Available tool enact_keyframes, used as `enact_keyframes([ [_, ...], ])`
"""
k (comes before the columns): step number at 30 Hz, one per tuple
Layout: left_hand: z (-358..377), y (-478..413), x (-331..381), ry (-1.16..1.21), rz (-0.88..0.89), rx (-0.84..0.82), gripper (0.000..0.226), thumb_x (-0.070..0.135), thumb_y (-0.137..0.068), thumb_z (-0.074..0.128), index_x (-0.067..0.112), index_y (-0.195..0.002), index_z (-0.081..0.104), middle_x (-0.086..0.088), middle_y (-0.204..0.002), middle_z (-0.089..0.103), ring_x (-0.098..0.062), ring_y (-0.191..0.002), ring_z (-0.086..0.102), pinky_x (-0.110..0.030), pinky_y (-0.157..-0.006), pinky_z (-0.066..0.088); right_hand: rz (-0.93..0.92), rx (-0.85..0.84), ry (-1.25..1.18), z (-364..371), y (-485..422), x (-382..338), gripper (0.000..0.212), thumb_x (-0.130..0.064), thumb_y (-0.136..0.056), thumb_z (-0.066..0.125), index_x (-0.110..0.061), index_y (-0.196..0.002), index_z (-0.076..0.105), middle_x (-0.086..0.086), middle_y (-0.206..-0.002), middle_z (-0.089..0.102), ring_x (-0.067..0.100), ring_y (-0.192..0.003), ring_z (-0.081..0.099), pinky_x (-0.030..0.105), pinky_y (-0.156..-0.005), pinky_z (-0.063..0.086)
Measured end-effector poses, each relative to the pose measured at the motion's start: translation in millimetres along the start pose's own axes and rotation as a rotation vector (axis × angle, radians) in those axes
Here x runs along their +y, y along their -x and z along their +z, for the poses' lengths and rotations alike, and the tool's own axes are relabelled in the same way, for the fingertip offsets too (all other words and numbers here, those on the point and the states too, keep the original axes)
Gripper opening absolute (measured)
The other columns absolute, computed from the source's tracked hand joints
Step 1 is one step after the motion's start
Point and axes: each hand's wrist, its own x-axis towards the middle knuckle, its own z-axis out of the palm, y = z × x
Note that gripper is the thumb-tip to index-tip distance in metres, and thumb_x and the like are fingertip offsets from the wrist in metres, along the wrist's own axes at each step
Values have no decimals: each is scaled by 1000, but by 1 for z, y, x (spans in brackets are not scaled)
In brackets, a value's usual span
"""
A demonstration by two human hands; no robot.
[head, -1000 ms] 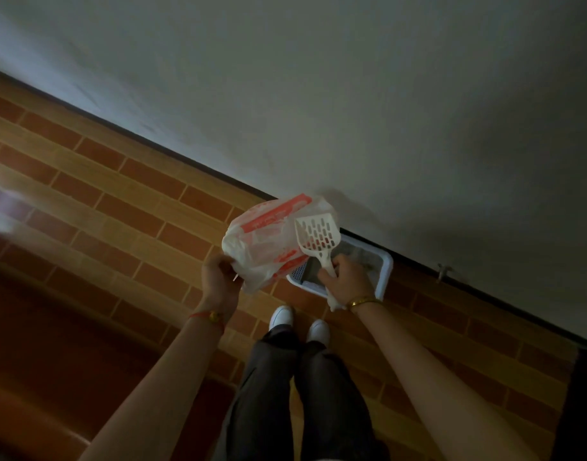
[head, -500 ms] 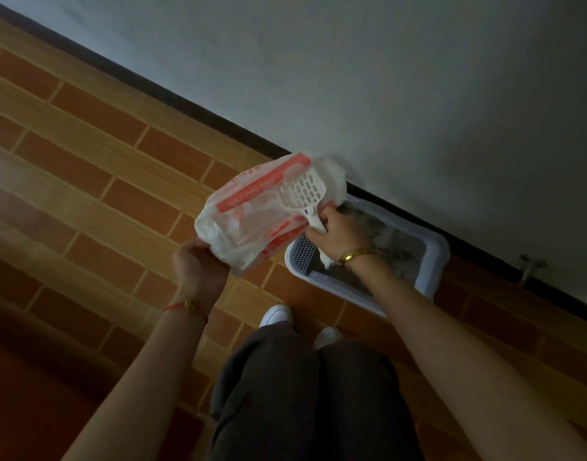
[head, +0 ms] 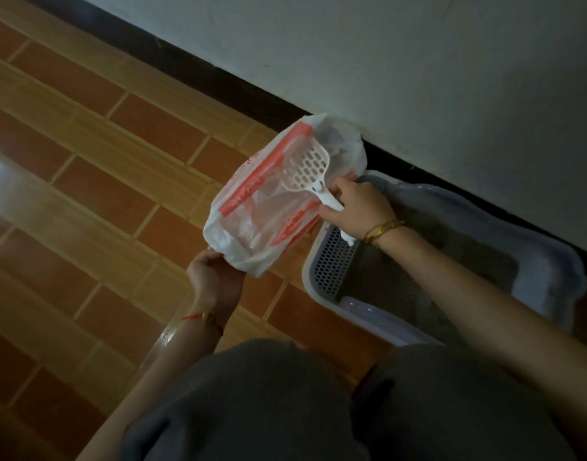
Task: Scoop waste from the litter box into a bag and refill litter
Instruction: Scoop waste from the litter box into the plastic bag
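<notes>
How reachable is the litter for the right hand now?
Probably yes. The right hand, gripping the scoop, is over the open box; the litter below is uncovered, and the left hand holds the bag aside.

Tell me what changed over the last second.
The person has bent down toward the litter box, which looms larger; the shoes have dropped out of view. The scoop has tipped from upright to slanting across the bag. No grip changed: the left hand holds the bag, the right hand the scoop's handle.
</notes>
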Motion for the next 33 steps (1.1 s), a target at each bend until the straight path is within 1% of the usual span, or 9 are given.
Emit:
enact_keyframes([
  [5, -17, -11, -24, -144, 40, 12, 20, 3, -73, 41, 7, -88, 54, -9, -99, 58, -28, -94, 56, -39, -93, 47, -2, 22, 20, 17, 5, 10, 26, -42, -85, 63, -20, -94, 52, -6, -78, 61, 13, -67, 58, 24, -58, 39],
  [9, -21, -6, -36, -411, 148, 104, 22, 1, -85, 40, 4, -88, 61, -10, -90, 63, -26, -86, 59, -38, -83, 51, 24, 21, 9, 19, 19, 16, 25, -43, -84, 63, -22, -88, 50, -5, -78, 63, 15, -70, 60, 27, -63, 45],
  [12, -26, 1, -39, -618, 216, 124, 19, 6, -95, 43, 4, -104, 61, -18, -113, 65, -31, -100, 65, -39, -90, 55, 30, 42, -19, 18, 31, 25, 22, -39, -83, 65, -22, -84, 51, -8, -70, 59, 13, -65, 58, 25, -57, 41],
  [14, -31, 6, -38, -735, 279, 128, 17, 10, -98, 48, 5, -113, 54, -16, -117, 62, -28, -101, 66, -35, -85, 57, 46, 69, -42, 14, 41, 32, 20, -37, -83, 66, -22, -83, 52, -8, -67, 59, 9, -62, 58, 23, -53, 41],
  [19, -36, 20, -38, -978, 587, 233, 30, 15, -94, 60, 16, -119, 44, -1, -112, 56, -15, -97, 61, -31, -82, 56, 70, 145, -75, 7, 67, 47, 21, -35, -81, 67, -18, -84, 56, -4, -65, 65, 12, -61, 64, 29, -56, 52],
  [21, -37, 20, -37, -1037, 700, 270, 36, 16, -90, 65, 17, -119, 44, -2, -112, 53, -15, -94, 57, -29, -79, 55, 71, 180, -89, 6, 77, 53, 23, -35, -81, 66, -15, -87, 58, -2, -68, 68, 13, -61, 66, 32, -59, 56],
  [24, -36, 22, -36, -1147, 842, 284, 41, 14, -84, 68, 18, -118, 44, -9, -114, 50, -22, -94, 52, -36, -78, 53, 97, 238, -154, 4, 93, 61, 20, -29, -83, 66, -13, -90, 59, -4, -64, 68, 3, -55, 63, 24, -54, 52],
  [26, -32, 24, -38, -1206, 920, 194, 40, 8, -83, 66, 17, -117, 46, -9, -111, 51, -23, -94, 53, -36, -76, 52, 140, 261, -216, 2, 102, 70, 16, -25, -85, 66, -14, -93, 57, -4, -66, 67, 1, -52, 61, 20, -47, 49],
  [33, 9, 33, -59, -1432, 1076, -386, 24, 4, -89, 60, 13, -111, 56, -1, -98, 58, -14, -87, 56, -22, -76, 46, 251, 285, -324, -10, 140, 107, 18, -21, -89, 62, -10, -102, 54, 7, -69, 66, 17, -43, 58, 24, -38, 46],
])
